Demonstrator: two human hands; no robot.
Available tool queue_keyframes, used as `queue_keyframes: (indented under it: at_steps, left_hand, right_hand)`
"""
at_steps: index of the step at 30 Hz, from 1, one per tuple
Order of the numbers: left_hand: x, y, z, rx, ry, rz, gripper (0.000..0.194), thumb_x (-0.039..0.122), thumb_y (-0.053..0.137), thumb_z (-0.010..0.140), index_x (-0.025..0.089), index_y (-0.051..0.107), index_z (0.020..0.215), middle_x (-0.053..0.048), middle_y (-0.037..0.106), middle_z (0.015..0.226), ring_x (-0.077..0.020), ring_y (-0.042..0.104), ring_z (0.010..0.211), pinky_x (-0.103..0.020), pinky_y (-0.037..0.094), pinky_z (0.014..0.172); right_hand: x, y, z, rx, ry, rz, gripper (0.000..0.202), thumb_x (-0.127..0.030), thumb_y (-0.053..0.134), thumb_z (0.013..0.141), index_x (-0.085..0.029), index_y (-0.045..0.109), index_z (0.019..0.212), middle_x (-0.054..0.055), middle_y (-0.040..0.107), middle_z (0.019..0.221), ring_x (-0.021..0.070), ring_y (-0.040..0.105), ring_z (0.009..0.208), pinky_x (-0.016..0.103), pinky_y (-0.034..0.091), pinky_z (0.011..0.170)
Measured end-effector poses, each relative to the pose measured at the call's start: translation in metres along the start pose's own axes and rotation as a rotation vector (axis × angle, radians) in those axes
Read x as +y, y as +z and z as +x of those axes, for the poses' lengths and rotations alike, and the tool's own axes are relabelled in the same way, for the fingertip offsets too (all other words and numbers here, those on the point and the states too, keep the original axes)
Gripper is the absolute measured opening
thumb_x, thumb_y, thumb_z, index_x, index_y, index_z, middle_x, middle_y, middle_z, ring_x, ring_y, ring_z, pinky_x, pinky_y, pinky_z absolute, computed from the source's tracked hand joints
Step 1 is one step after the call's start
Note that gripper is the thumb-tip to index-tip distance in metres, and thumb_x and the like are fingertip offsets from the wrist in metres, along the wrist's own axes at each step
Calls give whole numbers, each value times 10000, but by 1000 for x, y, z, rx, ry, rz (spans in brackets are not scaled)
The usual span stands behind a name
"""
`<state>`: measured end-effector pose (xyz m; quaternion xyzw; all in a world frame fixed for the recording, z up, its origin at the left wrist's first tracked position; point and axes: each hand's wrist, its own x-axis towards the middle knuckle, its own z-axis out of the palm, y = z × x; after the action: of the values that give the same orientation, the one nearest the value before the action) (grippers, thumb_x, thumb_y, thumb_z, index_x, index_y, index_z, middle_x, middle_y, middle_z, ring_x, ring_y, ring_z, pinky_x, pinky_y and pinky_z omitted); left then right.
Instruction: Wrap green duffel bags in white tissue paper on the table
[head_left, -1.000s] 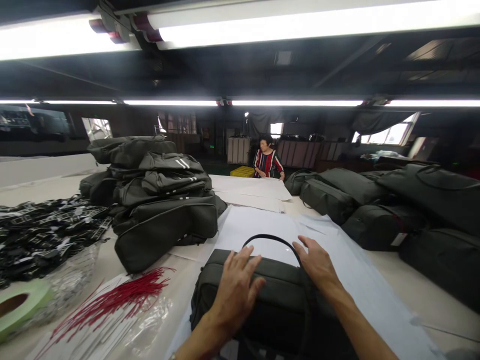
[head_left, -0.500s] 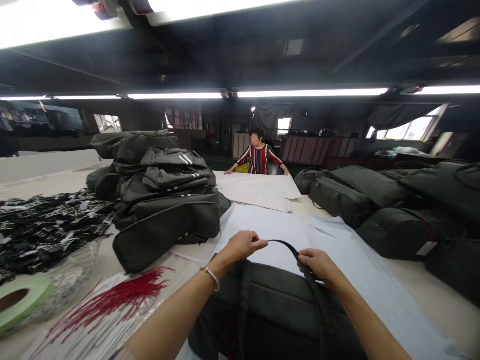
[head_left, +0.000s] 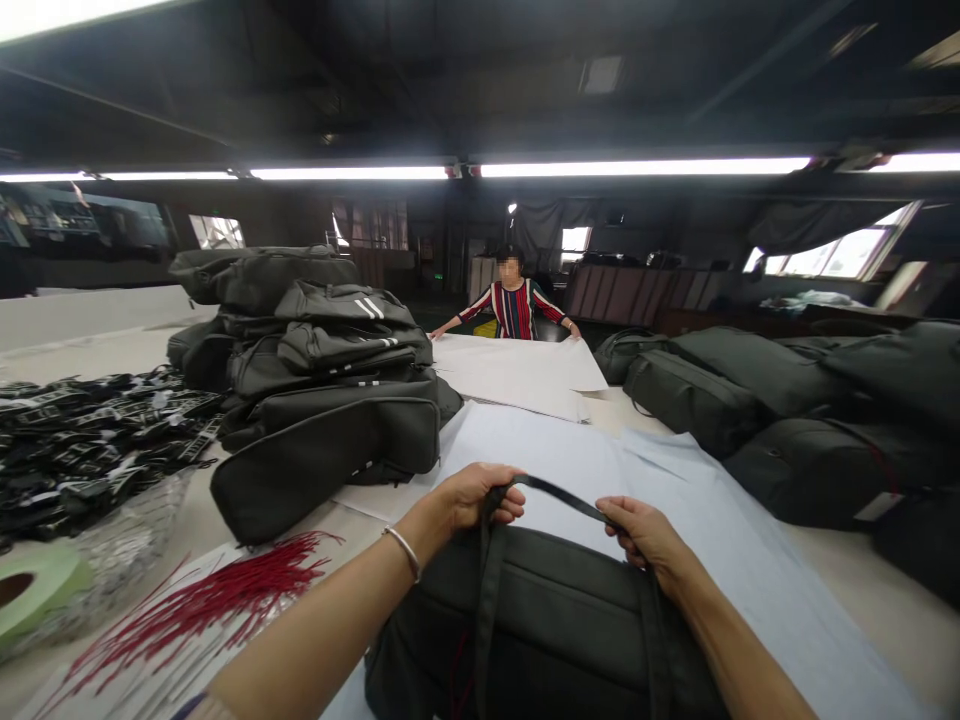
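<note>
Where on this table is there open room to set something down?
Open white paper lies beyond the held bag and to its right, toward the right-hand bags. The left is crowded: stacked bags, black pile, red strings, tape roll.

The bare left hand (head_left: 480, 492) wears a slim, smooth, silver-coloured bangle (head_left: 406, 549) around its wrist. Farther up, a sliver of dark purplish cloth sleeve (head_left: 189, 707) shows. The right hand (head_left: 636, 530) and right forearm (head_left: 724, 632) are bare.
</note>
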<state>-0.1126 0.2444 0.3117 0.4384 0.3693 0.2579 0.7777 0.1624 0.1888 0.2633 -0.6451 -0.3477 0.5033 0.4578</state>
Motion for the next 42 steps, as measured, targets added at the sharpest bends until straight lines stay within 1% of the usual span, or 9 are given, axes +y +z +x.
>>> queue_keyframes:
  at_steps: [3,7,14,19,24,31,35,39,42]
  left_hand:
    - [2,5,3,18,46,105,320,333,529,920,139,561,1173,35,515,643,-97,550,571,-201,425,561]
    - [-1,7,13,58,78,387,357,332,450,920,132,544,1200,38,541,620,-76,377,410,-214,321,460]
    - [-7,10,-3,342,307,1015,193,373,573,836,198,616,905,-51,656,879,-231,589,891,-326,401,806]
    - [-6,10,-40,447,259,1233,302,504,586,786,212,564,710,-43,618,719,-266,588,781,-357,386,742]
    - [-8,7,-47,389,222,1189,148,326,599,746,211,570,657,-15,584,665,-224,579,754,-309,385,692]
    - [-12,3,-36,203,141,821,289,439,495,850,179,510,725,8,546,640,-140,582,594,-275,508,611]
    - [-21,0,-42,233,162,774,298,428,434,913,150,541,893,-43,597,769,-157,646,692,-308,558,681]
    - [-7,2,-53,428,289,896,365,320,485,897,145,498,1217,-156,600,1172,-242,636,1021,-434,510,929]
    - [10,22,-56,455,460,1059,401,298,502,902,172,514,1282,-142,407,1487,-275,352,1388,-436,237,1173]
  right_hand:
    - [9,-1,4,70,-50,3,361,-517,649,738,-196,540,861,-61,474,559,46,273,394,175,186,368]
    - [12,-4,2,145,-145,-299,448,-645,521,783,-205,583,845,-46,482,553,95,355,433,239,268,423]
    - [16,3,-7,148,-176,-708,221,-438,634,752,-238,639,658,4,623,604,198,573,639,308,363,613]
    - [18,5,-10,89,-160,-795,187,-399,603,785,-244,652,692,3,667,667,202,612,697,301,378,634]
    - [19,3,-8,62,-181,-807,190,-392,568,812,-239,672,766,5,698,747,196,638,740,291,408,661]
    - [26,0,-2,58,-208,-788,163,-309,543,797,-233,685,776,-6,705,743,180,641,738,276,422,676]
    - [27,0,-2,74,-214,-778,167,-316,544,786,-230,686,770,-3,712,753,184,641,747,279,431,690]
    - [25,1,-7,80,-210,-808,158,-313,551,787,-233,686,762,7,722,762,197,649,768,290,438,710]
    - [22,3,-11,85,-213,-853,193,-327,528,822,-236,697,807,18,734,806,204,664,805,295,456,744]
